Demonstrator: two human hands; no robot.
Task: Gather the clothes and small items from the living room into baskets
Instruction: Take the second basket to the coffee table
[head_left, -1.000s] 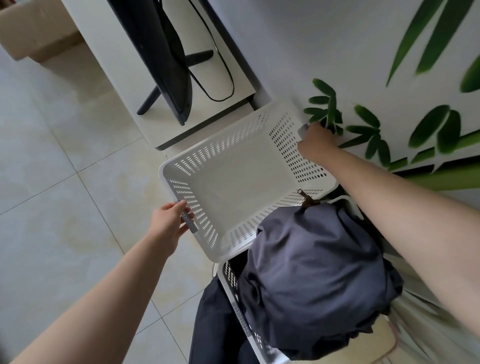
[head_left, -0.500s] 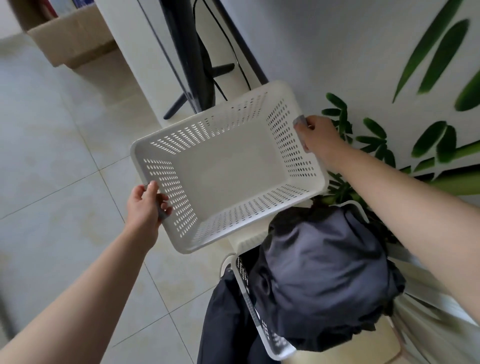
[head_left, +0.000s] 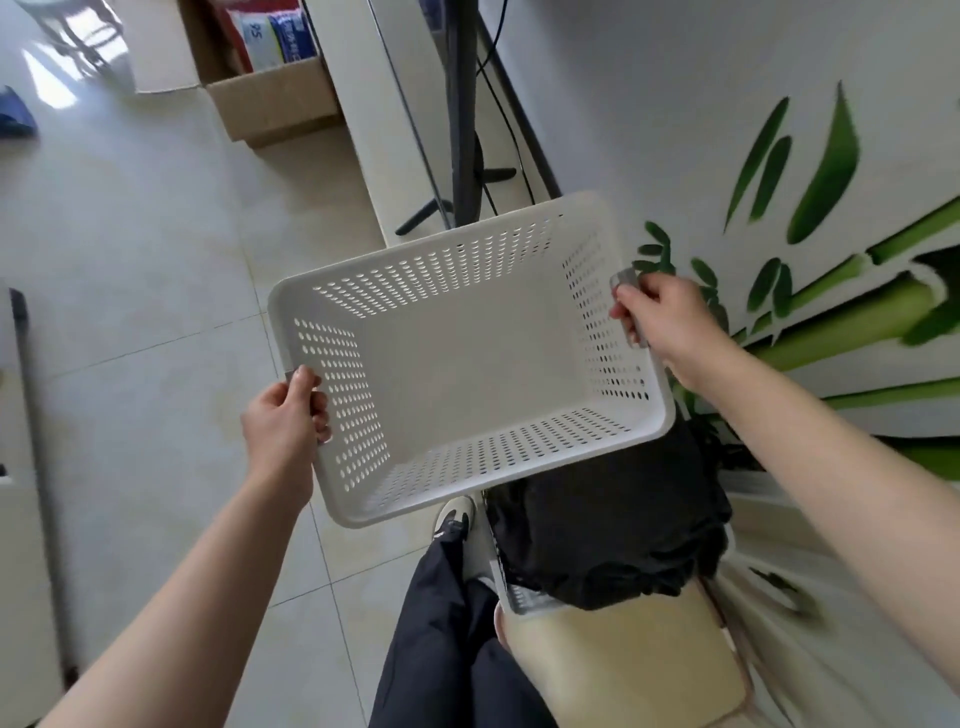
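An empty white perforated basket is held up in the air in front of me, tilted so its inside faces the camera. My left hand grips the grey handle on its left short side. My right hand grips the grey handle on its right short side. Below the basket, a second white basket stands on a pale stool, filled with dark grey clothes that bulge over its rim.
A TV stand with a dark screen and cables lies ahead along the wall with green bamboo art. A cardboard box sits on the tiled floor beyond. My dark trousers and a shoe show below. A pole stands at left.
Both hands have lifted the empty basket off the floor and up toward me, away from the TV stand. The view has tilted, showing more floor and the box.
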